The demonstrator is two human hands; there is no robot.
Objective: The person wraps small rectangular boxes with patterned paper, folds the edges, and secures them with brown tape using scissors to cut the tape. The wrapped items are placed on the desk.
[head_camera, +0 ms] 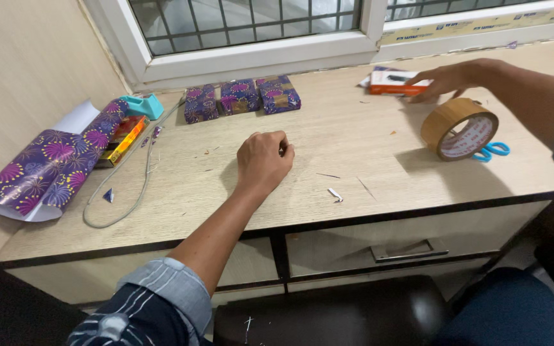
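Right fingers point(432, 82) lie flat and spread on a small orange-and-white box point(394, 82) at the far right of the table point(354, 141), pressing or gripping it from the near side; whether they close round it I cannot tell. Right hand point(447, 78) reaches across from the right edge, forearm passing above a roll of brown tape point(460, 128). The roll looks tilted on edge, right under the wrist; whether it hangs on the arm or stands on the table I cannot tell. Blue scissors point(492, 152) lie just behind the roll, partly hidden by it.

Left fingers point(281, 146) are curled into a loose fist, holding nothing that shows. Left hand point(263, 160) rests knuckles-up on the bare middle of the table, probably just parked as a brace while the other arm stretches.

Outward: three wrapped parcels point(241, 98) in purple patterned paper sit side by side, touching, in a row near the window frame point(258, 54), looking finished and set out of the way. At far left a sheet of the same wrapping paper point(46, 166) curls up against the wall, partly covering a flat red-and-yellow box point(122, 140). A teal tape dispenser point(143, 106) stands just beyond it. A grey cord point(129, 186) loops over the table in front. Small paper scraps point(335, 194) lie scattered near the front edge.
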